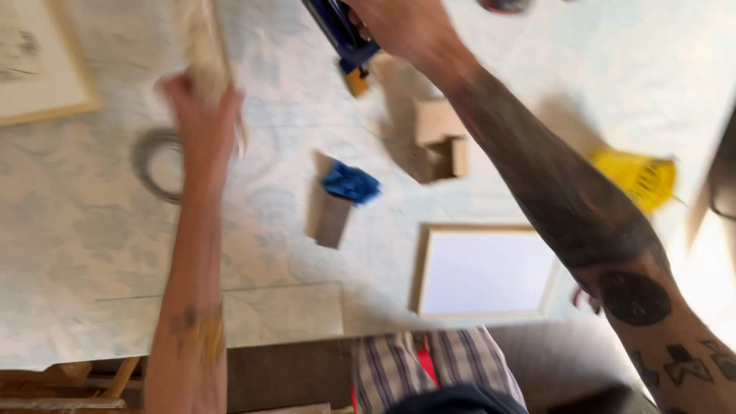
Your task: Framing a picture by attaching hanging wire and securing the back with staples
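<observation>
Wooden strip sits clenched in my left hand above the worktop. Nearer me lies a white picture frame, then a small open cardboard box, contents unclear. Farthest, my right hand grips a blue tool.

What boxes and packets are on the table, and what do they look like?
Small cardboard box: middle of the table, tan, flaps open.
Yellow packet: right side beside the right arm, bright yellow with dark marks, blurred.
Blue bundle: centre, crumpled, lying on a brown card strip.
White panel in a pale wood frame: near edge, rectangular, blank.
No screens or signs show.
</observation>
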